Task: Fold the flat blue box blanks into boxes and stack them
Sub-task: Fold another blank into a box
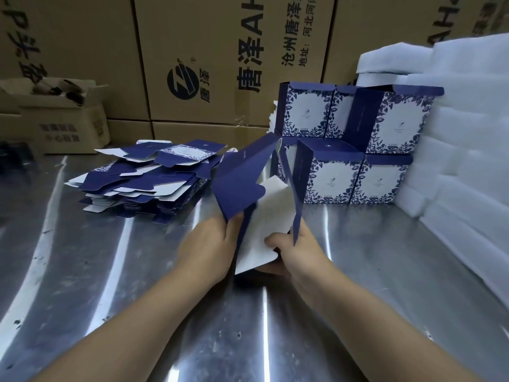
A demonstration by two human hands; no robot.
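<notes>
Blue blank (239, 183) gripped low by left hand (209, 244), right hand (293, 253).

Both bare forearms rise from the bottom corners of the view and converge toward the middle, wrists fairly straight, the two hands close together but not touching. The left hand (209, 244) shows its back to the camera, its fingers tucked out of sight behind the blue panel of the half-opened box blank (242, 183), which it grips at the lower edge. The right hand (298, 253) holds the same blank from the other side, thumb laid on the white inner flap and fingers (275, 269) curled beneath it.
</notes>
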